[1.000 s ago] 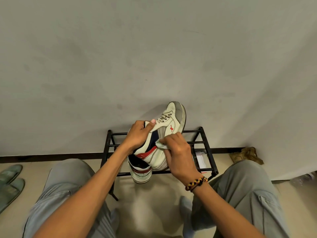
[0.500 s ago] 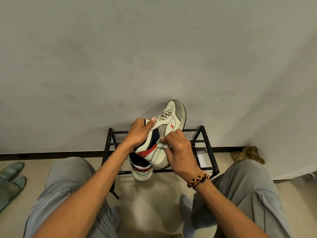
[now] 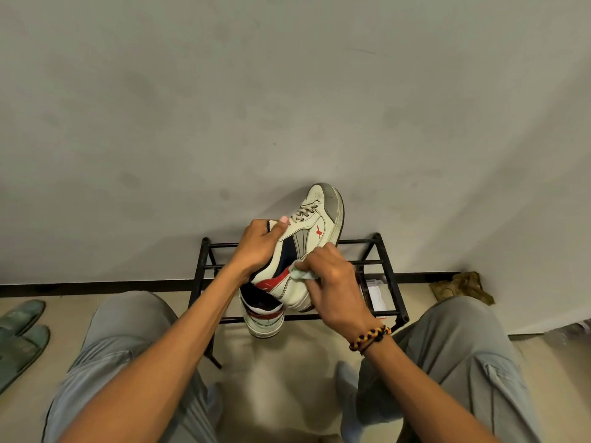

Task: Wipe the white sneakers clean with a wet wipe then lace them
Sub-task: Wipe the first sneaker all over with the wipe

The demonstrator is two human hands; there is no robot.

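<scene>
Facing a grey wall (image 3: 287, 91), a black rack (image 3: 388, 276) sits behind the grip; scuffed sneaker (image 3: 315, 238) gripped by left hand (image 3: 257, 247), wipe (image 3: 302, 274) pinched against it by right hand (image 3: 332, 282).

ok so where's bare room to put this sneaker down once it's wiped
Bare floor between your knees, in front of the rack. The rack's left bars look free. Crowded: second sneaker at rack's front middle, white item right, slippers far left.

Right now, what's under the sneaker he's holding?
Below the held sneaker, a second sneaker sits on the black rack; only its heel end shows, the rest is covered by the sneaker and hands.
</scene>
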